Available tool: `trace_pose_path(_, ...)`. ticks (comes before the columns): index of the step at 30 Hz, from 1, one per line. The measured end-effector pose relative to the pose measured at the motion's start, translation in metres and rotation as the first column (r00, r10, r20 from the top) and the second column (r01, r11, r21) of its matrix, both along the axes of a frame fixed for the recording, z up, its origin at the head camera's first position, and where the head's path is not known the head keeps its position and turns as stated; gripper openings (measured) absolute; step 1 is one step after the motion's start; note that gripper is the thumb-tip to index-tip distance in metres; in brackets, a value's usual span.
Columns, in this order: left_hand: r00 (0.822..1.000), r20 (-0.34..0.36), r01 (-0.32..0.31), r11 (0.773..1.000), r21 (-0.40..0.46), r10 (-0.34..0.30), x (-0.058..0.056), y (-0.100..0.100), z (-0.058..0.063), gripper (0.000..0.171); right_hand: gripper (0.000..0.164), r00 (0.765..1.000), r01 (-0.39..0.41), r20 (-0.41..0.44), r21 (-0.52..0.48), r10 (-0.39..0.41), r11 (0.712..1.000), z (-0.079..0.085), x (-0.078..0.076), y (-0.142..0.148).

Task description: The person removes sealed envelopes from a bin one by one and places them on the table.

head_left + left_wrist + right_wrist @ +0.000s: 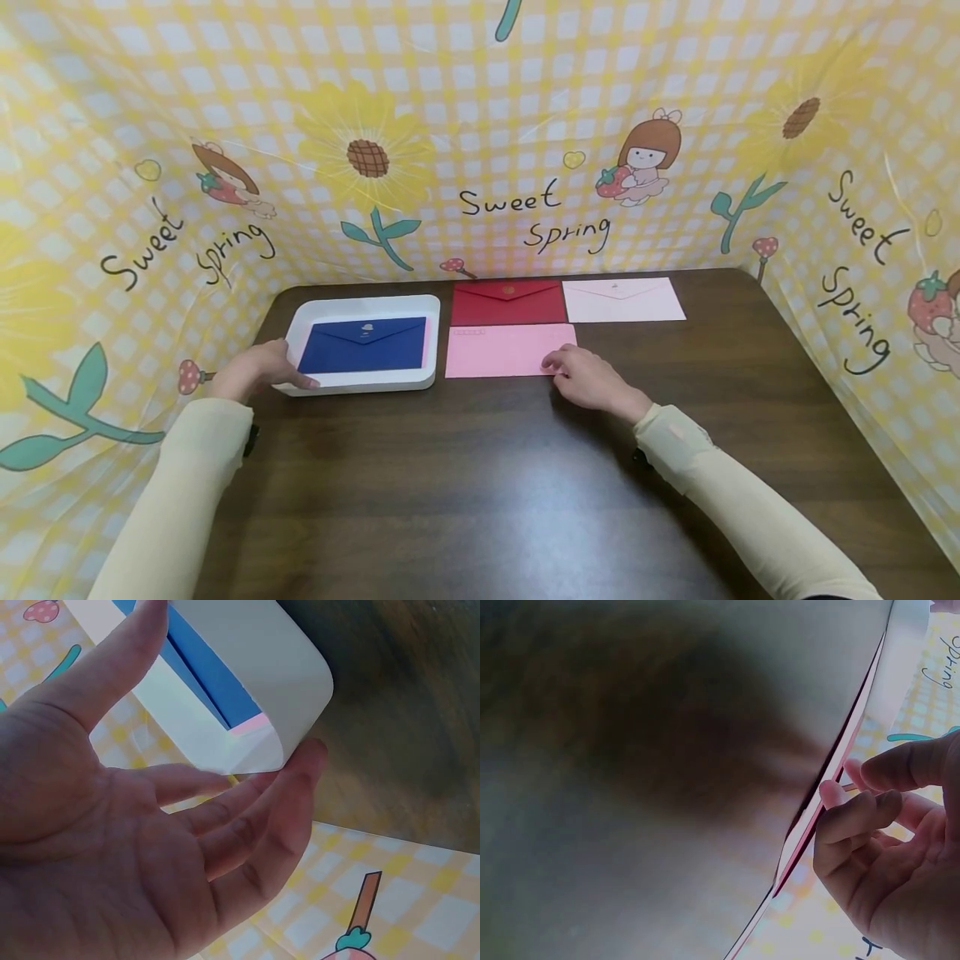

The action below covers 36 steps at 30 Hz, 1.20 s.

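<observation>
On the left of the table stands a shallow white tray (pixel 360 385) holding a dark blue envelope (pixel 363 350). A strip of pink shows beneath the blue envelope's right side. My left hand (pixel 262 367) holds the tray at its left end, thumb at the front rim and the other fingers around the end wall, as the left wrist view shows. To the tray's right lies a pink envelope (pixel 502 354). The curled fingers of my right hand (pixel 588 379) pinch its right edge near the front corner; in the right wrist view the fingertips meet the envelope's thin edge.
Behind the pink envelope lies a red envelope (pixel 508 304), and beside that a pale pink envelope (pixel 624 302). The dark wooden table (pixel 480 483) ends at a yellow checked cloth (pixel 480 108) hung around its back and sides.
</observation>
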<state>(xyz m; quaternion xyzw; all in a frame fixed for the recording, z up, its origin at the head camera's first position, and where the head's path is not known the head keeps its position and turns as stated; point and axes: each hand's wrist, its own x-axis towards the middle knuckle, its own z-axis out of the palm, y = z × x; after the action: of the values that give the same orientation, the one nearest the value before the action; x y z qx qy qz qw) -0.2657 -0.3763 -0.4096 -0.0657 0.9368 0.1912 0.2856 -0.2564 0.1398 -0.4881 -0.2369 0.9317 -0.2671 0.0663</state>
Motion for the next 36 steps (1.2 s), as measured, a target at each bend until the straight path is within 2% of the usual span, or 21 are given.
trace_pose_path(4, 0.999, 0.032, -0.034, 0.998, 0.057, 0.032, 0.0, 0.002, 0.002, 0.125, 0.029, 1.0, 0.003, 0.009, -0.007, -0.003, 1.0, -0.001, -0.002, 0.001)
trace_pose_path(9, 0.995, 0.074, -0.068, 0.991, 0.115, 0.06, 0.002, 0.004, 0.004, 0.125, 0.03, 1.0, 0.012, 0.002, -0.013, -0.012, 1.0, -0.002, -0.003, 0.002)
trace_pose_path(14, 0.994, 0.084, -0.076, 0.99, 0.119, 0.066, 0.005, 0.006, 0.007, 0.122, 0.03, 1.0, 0.013, 0.007, -0.016, -0.013, 1.0, -0.001, -0.002, 0.001)
trace_pose_path(17, 0.999, 0.028, -0.028, 0.995, 0.096, 0.026, 0.006, 0.007, 0.01, 0.111, 0.03, 1.0, 0.014, 0.01, -0.018, -0.014, 1.0, -0.001, -0.002, 0.0)
trace_pose_path(19, 0.999, -0.041, 0.025, 0.999, 0.04, -0.024, 0.006, 0.009, 0.014, 0.102, 0.029, 1.0, 0.014, 0.008, -0.023, -0.014, 1.0, -0.001, -0.002, -0.001)
trace_pose_path(21, 0.991, -0.11, 0.069, 0.997, -0.025, -0.071, 0.005, 0.009, 0.016, 0.097, 0.028, 1.0, 0.015, 0.007, -0.025, -0.015, 1.0, 0.0, -0.003, -0.001)
trace_pose_path(23, 0.984, -0.152, 0.081, 0.993, -0.081, -0.093, 0.004, 0.008, 0.021, 0.094, 0.028, 1.0, 0.014, 0.003, -0.026, -0.014, 1.0, 0.0, -0.004, -0.001)
trace_pose_path(25, 0.979, -0.181, 0.072, 0.992, -0.108, -0.091, 0.001, 0.007, 0.025, 0.094, 0.028, 1.0, 0.015, 0.002, -0.025, -0.015, 1.0, 0.001, -0.005, -0.001)
trace_pose_path(30, 0.967, -0.249, 0.027, 0.995, -0.092, -0.049, -0.003, 0.007, 0.031, 0.088, 0.025, 1.0, 0.031, 0.004, -0.024, -0.031, 0.999, 0.001, -0.005, -0.001)
trace_pose_path(36, 0.963, -0.267, 0.011, 0.995, -0.098, -0.037, -0.008, 0.01, 0.035, 0.084, 0.023, 0.999, 0.03, -0.016, -0.033, -0.03, 0.999, 0.004, -0.006, -0.004)
